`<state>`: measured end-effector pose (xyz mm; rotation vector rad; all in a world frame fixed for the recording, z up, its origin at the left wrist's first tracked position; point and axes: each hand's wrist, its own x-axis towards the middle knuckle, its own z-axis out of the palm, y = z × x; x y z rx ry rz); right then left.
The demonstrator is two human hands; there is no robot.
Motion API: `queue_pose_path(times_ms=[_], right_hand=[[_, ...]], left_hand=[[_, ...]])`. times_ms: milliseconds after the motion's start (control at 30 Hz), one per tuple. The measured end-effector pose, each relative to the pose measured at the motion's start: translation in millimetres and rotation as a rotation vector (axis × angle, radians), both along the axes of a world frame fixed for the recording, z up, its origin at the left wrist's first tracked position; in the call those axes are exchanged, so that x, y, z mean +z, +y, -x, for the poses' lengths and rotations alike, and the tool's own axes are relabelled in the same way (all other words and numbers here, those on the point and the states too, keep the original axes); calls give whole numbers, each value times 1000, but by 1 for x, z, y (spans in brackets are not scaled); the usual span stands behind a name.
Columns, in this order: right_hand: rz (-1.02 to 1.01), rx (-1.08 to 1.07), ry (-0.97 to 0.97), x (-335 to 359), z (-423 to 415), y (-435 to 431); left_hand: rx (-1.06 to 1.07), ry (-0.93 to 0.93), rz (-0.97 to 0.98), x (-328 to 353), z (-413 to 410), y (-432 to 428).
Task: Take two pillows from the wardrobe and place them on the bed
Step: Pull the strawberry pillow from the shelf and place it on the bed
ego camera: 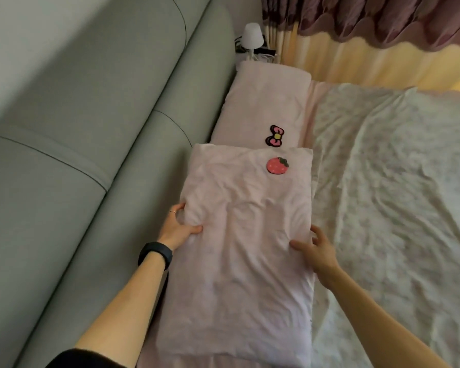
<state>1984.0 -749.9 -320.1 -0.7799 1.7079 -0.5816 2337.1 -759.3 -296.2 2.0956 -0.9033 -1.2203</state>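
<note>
Two pillows lie on the bed (315,107), end to end along the headboard (91,128), which runs down the 9 o'clock side. The near pillow (245,248), with the strawberry patch (277,165), fills centre to 6 o'clock. The far pillow (266,102), with the bow patch (276,136), sits at 12 o'clock of it, and the near one's top edge overlaps it slightly.

Left hand (177,227), wristband (156,254) on that arm, pinches the near pillow's 9 o'clock edge: thumb on top, fingers curled behind. Right hand (319,251) is at the 3 o'clock edge, fingers spread and loose, thumb lying on the cover. I judge it to be holding nothing.

Judgement: the task is nearly done and this looks like final squaring up.

Risks:
- One-sided grip. A left-hand pull with the right hand slack would skew the pillow or bunch the already wrinkled cover.
- A push toward 12 o'clock would ride it further over the far pillow, maybe covering the bow patch.
- A shove toward 9 o'clock could wedge the edge down against the headboard. I cannot tell if there is a gap there.
- A drag toward 3 o'clock would rumple the quilt (383,181) beside it.

The lamp (252,35) at 12 o'clock is well apart, so the risk there is low.
</note>
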Motion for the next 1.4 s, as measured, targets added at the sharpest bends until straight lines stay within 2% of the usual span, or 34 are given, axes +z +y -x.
queue_pose_path(times_ms=[233,300,433,567,733,833,900,1067,1167,1300,1400], right_hand=[[-90,37,27,-60,-28,-17],[-129,141,172,-77,-33,-15],[-154,217,421,-101,-50,-7],[-17,386,554,-122,-80,-10],[275,737,715,-169,-119,-25],[315,867,802,-214,-125,-14],[325,857,842,-242,-121,-7],[365,823,876,-279,-122,-9],[339,811,851,-268,-123,-9],[142,856,749,-228,-116,7],[-63,717,567,-201,-104,46]], left_hand=[[35,-55,-61,-62,-27,-29],[42,-163,-97,-75,-28,-32],[-99,-388,-144,-108,-14,-17],[-221,-500,-66,-148,7,8],[-352,-630,-76,-215,21,41],[-345,-713,-44,-255,18,59],[-356,-744,-14,-277,15,58],[-382,-775,38,-309,10,43],[-398,-770,-2,-300,9,42],[-391,-725,-89,-260,10,55],[-180,-644,-236,-236,0,87]])
